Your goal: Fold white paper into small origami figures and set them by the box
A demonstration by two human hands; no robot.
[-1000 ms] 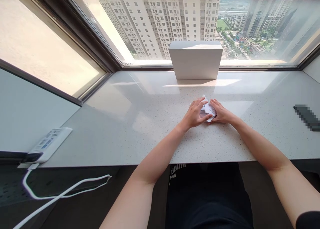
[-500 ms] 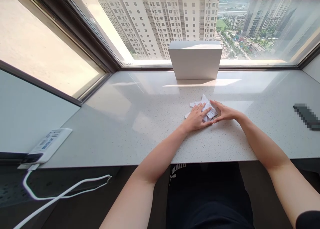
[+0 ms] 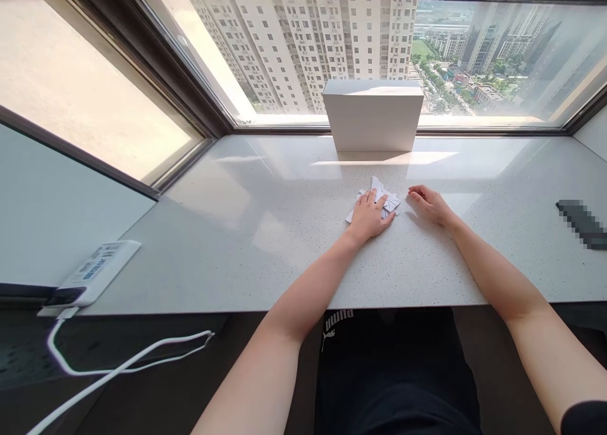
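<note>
A small heap of white paper pieces (image 3: 391,202) with dark lines on some of them lies on the pale speckled counter. My left hand (image 3: 368,216) rests on the heap with its fingers spread, covering part of the pieces. To the right, apart from the paper, my right hand (image 3: 427,202) is by the counter top with its fingers curled together. Nothing shows in its fingers.
Behind the paper, a white box (image 3: 374,122) stands upright against the window. A dark, pixelated flat object (image 3: 584,225) lies at the far right. On the left edge sits a white power strip (image 3: 102,267) with a white cable (image 3: 114,373) hanging from it.
My left hand and the heap under it have shifted slightly left. My right hand has moved off the paper's right side, and its spread fingers have curled in.
</note>
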